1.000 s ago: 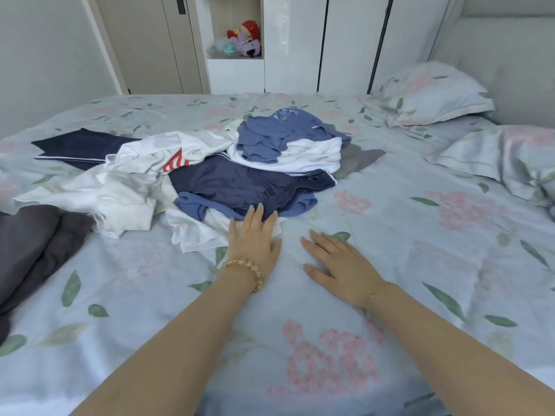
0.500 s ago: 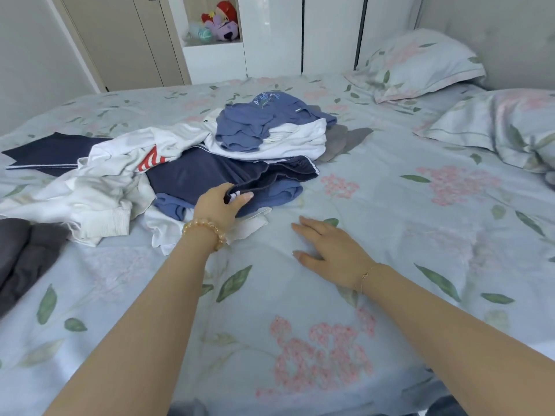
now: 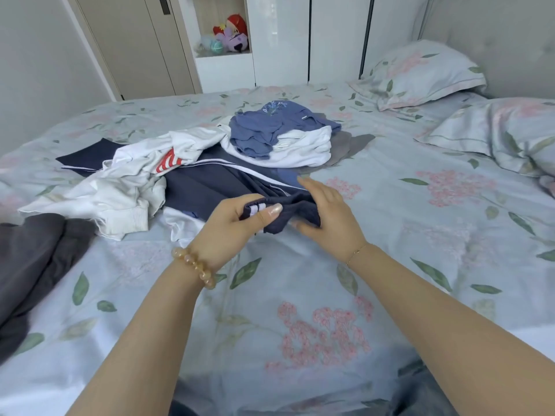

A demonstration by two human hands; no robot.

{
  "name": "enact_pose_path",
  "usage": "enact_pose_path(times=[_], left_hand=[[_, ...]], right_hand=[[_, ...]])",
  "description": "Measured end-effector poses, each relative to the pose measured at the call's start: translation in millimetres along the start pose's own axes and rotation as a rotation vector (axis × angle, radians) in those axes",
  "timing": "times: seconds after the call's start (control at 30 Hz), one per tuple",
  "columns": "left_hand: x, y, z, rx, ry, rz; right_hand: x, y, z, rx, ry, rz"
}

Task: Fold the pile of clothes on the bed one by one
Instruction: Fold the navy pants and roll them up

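The left hand [image 3: 232, 225] grips the near edge of a dark navy garment [image 3: 210, 187], thumb on top beside its white stripes, fingers curled under the bunched cloth. The right hand [image 3: 326, 214] meets the same bunch from the other side; its fingers lie fairly straight along the fabric, and the thumb seems to be tucked beneath, though the cloth hides it. The garment stretches back into the pile of clothes [image 3: 195, 163] on the bed [image 3: 300, 280], lying under a white top with red stripes [image 3: 141, 172] and beside a blue top [image 3: 270, 127] heaped on another white piece [image 3: 303, 148]. A grey piece [image 3: 351, 145] pokes out behind that heap. Dark grey cloth [image 3: 33, 259] lies apart at the left edge. Two pillows [image 3: 420, 73] sit at the far right, and stuffed toys [image 3: 231, 34] fill a shelf in the wardrobe behind.
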State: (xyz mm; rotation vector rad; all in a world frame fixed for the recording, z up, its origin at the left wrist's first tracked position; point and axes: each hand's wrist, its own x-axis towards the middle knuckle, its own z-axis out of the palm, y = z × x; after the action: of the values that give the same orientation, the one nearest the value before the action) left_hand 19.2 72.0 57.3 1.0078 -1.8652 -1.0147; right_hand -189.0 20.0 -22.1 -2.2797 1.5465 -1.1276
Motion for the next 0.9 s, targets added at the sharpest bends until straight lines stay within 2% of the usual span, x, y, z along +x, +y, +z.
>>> enact_pose_path(times=[0.13, 0.23, 0.33, 0.4, 0.5, 0.63, 0.73, 0.8, 0.87, 0.9], left_hand=[[-15.4, 15.4, 2.0, -0.049, -0.052, -0.032], [-19.1, 18.6, -3.7, -0.055, -0.053, -0.063], [-20.9, 25.0, 9.7, -0.063, -0.139, -0.091], [-20.7, 28.6, 30.4, -0.039, -0.223, -0.112], [-18.3, 31.1, 71.5, 0.029, -0.335, -0.12], [-11.3, 40.2, 136.7, -0.111, -0.376, -0.202], [3.7, 49.4, 183.8, -0.181, -0.367, -0.249], [17.1, 48.2, 208.3, -0.004, -0.428, -0.22], [29.4, 37.4, 223.2, 0.374, -0.567, -0.144], [35.0, 31.0, 225.5, 0.488, -0.63, -0.122]], right_hand=[[-9.1, -1.5, -6.3, 0.125, -0.057, 0.082], [-18.7, 1.2, -26.3, 0.169, -0.05, 0.015], [-31.4, 14.3, -57.7, 0.063, 0.038, -0.095], [-43.0, 29.8, -78.0, -0.069, 0.08, -0.176], [-64.0, 58.0, -106.7, -0.25, 0.032, -0.271], [-90.3, 95.9, -147.4, -0.325, 0.064, -0.228], [-105.7, 121.2, -169.6, -0.312, 0.09, -0.11], [-116.6, 143.1, -175.8, -0.335, 0.078, -0.011], [-131.5, 162.8, -176.2, -0.316, 0.012, 0.076], [-138.6, 169.3, -175.9, -0.256, -0.014, 0.143]])
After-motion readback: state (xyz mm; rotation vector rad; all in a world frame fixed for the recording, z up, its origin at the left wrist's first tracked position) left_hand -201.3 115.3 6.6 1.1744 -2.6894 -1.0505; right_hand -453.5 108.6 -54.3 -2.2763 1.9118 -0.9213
